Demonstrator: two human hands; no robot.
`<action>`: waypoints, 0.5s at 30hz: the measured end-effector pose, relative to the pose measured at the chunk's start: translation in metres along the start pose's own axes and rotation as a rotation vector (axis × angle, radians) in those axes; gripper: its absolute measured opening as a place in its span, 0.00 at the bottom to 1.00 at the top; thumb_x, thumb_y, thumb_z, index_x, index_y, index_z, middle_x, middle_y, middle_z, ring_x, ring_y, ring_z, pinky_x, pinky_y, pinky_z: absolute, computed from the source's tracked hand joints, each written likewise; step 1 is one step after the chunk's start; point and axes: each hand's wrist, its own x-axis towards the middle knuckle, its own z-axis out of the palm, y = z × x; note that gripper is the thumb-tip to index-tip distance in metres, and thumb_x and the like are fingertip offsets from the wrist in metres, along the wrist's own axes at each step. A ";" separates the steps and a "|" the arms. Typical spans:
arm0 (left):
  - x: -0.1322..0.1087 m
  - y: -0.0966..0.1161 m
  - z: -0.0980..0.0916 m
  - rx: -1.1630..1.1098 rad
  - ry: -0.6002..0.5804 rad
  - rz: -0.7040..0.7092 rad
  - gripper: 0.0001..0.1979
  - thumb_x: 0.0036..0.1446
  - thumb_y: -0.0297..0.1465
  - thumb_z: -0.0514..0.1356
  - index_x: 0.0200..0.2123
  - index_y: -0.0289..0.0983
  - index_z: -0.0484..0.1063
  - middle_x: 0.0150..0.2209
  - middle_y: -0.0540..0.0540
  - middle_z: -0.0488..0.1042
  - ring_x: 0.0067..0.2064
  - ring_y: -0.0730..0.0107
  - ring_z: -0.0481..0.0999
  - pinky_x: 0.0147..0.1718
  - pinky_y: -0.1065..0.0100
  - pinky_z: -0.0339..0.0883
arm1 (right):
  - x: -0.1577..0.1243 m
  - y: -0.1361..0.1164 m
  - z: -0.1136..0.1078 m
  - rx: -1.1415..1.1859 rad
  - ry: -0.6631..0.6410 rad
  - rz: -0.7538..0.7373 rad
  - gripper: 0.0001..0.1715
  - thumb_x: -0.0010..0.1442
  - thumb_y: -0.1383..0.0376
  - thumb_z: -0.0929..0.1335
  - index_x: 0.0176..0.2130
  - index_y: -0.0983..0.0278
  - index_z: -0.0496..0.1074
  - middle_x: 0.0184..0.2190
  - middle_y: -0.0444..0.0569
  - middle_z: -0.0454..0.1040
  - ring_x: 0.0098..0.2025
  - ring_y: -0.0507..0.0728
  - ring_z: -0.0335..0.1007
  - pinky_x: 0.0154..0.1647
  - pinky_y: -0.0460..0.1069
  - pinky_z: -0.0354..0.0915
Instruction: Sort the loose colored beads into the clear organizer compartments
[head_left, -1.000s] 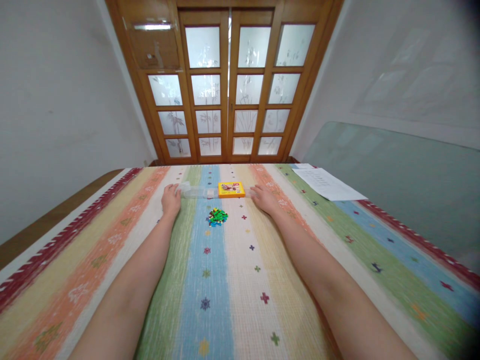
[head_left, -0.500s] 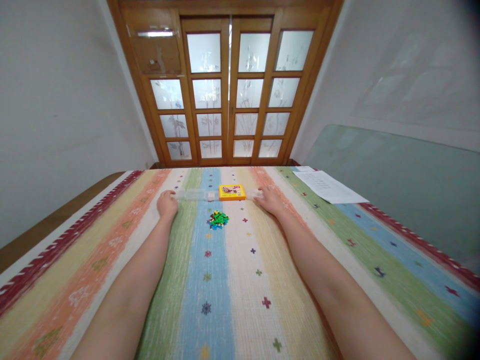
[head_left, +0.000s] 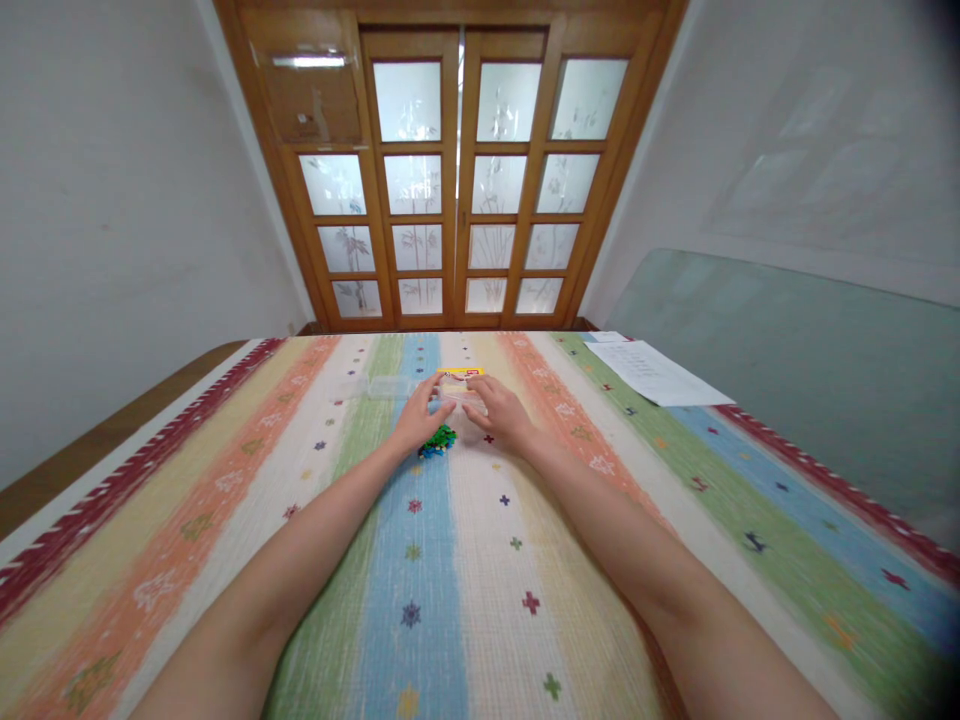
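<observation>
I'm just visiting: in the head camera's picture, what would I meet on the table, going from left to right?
Clear plastic containers → the person's left hand → the right hand → a large white sheet of paper.

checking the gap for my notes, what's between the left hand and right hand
The head view shows a clear plastic piece between left hand and right hand, its outline faint, with the yellow box partly visible beyond.
</observation>
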 end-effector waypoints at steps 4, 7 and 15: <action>-0.004 0.001 0.008 -0.144 0.037 -0.048 0.32 0.62 0.41 0.64 0.67 0.42 0.64 0.61 0.40 0.73 0.55 0.59 0.78 0.56 0.57 0.72 | 0.002 -0.008 0.004 -0.035 -0.064 -0.020 0.20 0.72 0.57 0.61 0.57 0.61 0.71 0.59 0.57 0.73 0.62 0.63 0.66 0.61 0.56 0.64; -0.004 0.000 0.008 -0.093 0.083 -0.144 0.30 0.58 0.42 0.67 0.63 0.41 0.70 0.53 0.41 0.79 0.47 0.59 0.81 0.51 0.58 0.75 | 0.002 -0.010 0.008 -0.073 -0.122 0.003 0.18 0.74 0.60 0.59 0.52 0.61 0.73 0.51 0.55 0.78 0.53 0.61 0.73 0.54 0.52 0.66; -0.006 0.009 0.014 -0.089 0.071 -0.136 0.36 0.55 0.39 0.69 0.66 0.41 0.69 0.53 0.39 0.79 0.47 0.57 0.81 0.53 0.55 0.74 | 0.004 0.000 0.013 0.052 0.060 0.270 0.21 0.75 0.59 0.54 0.53 0.61 0.71 0.42 0.51 0.81 0.41 0.59 0.76 0.42 0.49 0.65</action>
